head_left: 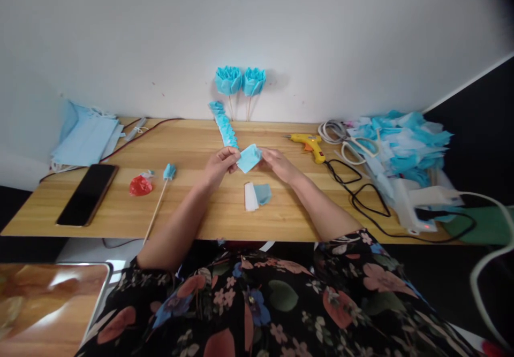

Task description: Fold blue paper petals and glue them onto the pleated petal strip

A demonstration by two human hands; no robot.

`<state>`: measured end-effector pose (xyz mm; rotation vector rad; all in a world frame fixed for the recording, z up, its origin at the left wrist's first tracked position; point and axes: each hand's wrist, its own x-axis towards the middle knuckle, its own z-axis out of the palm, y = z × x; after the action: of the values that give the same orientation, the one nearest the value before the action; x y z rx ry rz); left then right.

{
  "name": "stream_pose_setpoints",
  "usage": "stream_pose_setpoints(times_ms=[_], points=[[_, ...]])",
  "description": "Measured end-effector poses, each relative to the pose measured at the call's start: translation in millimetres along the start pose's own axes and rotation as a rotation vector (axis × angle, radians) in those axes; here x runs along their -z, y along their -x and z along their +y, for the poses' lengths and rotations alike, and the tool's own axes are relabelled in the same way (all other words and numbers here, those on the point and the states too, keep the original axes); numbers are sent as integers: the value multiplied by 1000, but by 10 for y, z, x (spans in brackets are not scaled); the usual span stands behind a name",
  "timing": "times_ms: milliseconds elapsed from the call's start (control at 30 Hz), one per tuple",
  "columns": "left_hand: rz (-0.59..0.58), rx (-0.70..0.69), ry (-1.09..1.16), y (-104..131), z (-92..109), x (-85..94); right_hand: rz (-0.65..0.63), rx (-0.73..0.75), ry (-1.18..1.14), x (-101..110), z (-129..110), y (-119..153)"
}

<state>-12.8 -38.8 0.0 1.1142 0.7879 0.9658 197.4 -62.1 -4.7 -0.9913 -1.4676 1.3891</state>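
Observation:
Between my two hands is a light blue piece of mask-like fabric [249, 158]. My left hand [223, 165] pinches its left edge between thumb and finger. On the other edge, the fingers of my right hand [278, 164] are closed on the same piece. Just beyond my left hand lies a strip of gathered blue pieces [223, 124]. Below my hands, a white and a grey-blue fabric scrap [263, 194] lie on the table. Two blue fabric flowers [228, 81] on thin sticks lean against the wall.
A yellow glue gun [307, 144] with a black cord lies right of centre, near white-handled scissors [357, 149] and a heap of blue and white fabric pieces [409, 143]. A power strip [413, 207] sits at right. Leftward are face masks [82, 137], a phone [87, 194] and a blue-tipped stick [159, 202].

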Motion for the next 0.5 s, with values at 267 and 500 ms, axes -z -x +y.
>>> stream_pose_setpoints(times_ms=[267, 500], points=[[41, -150, -253, 15, -12, -20, 111, -16, 31, -29, 51, -49], [22, -250, -354, 37, -24, -32, 72, 54, 335, -96, -52, 13]])
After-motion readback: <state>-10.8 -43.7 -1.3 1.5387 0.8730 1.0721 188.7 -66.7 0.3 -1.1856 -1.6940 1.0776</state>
